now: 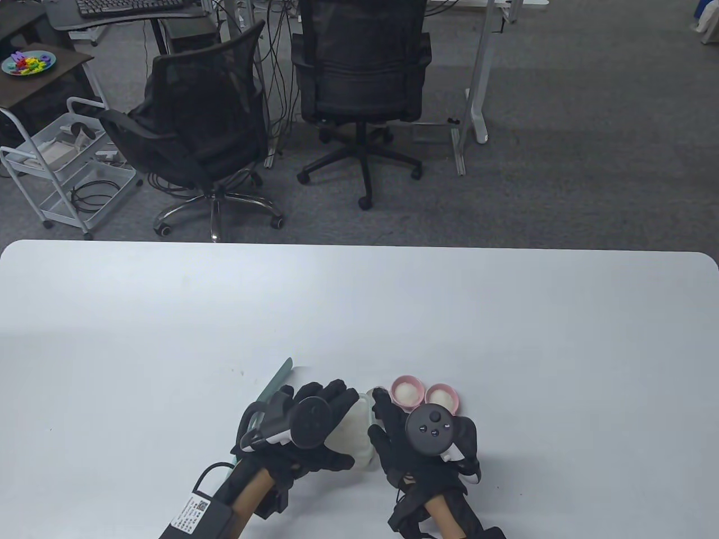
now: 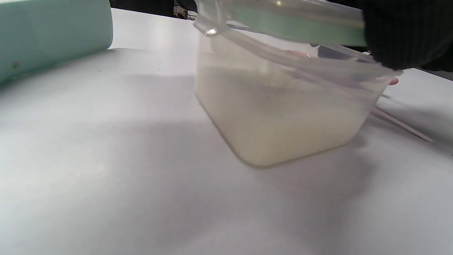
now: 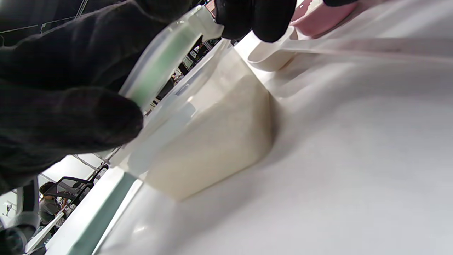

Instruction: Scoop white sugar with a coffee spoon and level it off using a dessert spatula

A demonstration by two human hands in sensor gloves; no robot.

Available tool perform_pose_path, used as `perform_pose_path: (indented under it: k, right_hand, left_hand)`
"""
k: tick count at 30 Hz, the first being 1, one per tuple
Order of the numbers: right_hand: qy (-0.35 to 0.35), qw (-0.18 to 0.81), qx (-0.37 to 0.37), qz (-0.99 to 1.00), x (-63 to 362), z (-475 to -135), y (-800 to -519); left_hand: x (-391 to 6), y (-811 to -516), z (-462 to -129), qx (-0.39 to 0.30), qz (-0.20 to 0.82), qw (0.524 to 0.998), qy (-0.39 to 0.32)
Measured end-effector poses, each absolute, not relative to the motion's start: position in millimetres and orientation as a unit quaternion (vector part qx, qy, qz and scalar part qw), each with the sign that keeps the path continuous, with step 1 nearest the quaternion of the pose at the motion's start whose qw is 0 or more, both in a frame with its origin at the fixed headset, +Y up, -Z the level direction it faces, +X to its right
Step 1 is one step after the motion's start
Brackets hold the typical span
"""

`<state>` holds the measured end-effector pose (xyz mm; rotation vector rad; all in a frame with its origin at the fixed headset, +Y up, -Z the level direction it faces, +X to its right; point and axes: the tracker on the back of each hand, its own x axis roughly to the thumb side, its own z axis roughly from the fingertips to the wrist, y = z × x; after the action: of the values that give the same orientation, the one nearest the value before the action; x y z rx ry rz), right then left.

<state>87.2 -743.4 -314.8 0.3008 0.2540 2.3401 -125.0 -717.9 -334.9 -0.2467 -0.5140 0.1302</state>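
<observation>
Both gloved hands work at a clear plastic container of white sugar [image 1: 353,435] standing near the front edge of the white surface [image 1: 505,337]. The left hand [image 1: 303,426] covers the container from above, its fingers [image 2: 403,32] curled onto the lid [image 3: 166,60], a clear piece with a green seal that sits tilted above the rim. The right hand [image 1: 415,443] meets the lid's far corner, fingertips [image 3: 254,16] pinching it. The container is well filled, so it should feel fairly heavy and stay put; its thin walls look stiff yet slick, and the lid is best taken at a corner tab. A white coffee spoon [image 3: 272,55] lies just beside the container, light and rigid, to be held by its long handle. The pale green dessert spatula [image 1: 275,382] lies on the container's left, probably flexible at the blade. Two pink cups [image 1: 408,391] holding white powder stand just behind the right hand. A label on the left forearm unit [image 1: 191,514] carries a code and print too small to read.
</observation>
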Motion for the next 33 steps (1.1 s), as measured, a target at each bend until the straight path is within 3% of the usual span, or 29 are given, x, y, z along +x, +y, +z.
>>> perform_pose_path:
  k: [17,23,33]
  right_hand:
    - [0.109,0.338,0.108,0.928,80.2,-316.2,-750.5]
    - [0.1,0.316,0.106,0.937,78.0,-314.6,-749.6]
    - [0.087,0.284,0.106,0.949,75.8,-312.8,-747.6]
  left_hand:
    - [-119.0,-719.9,-334.4,-0.142,0.033,0.959,-0.244]
    - [-131.7,-719.7,-340.0,-0.158,0.091,0.956,-0.231]
    - [-140.7,-723.7,-340.6,-0.157,0.08,0.963,-0.206]
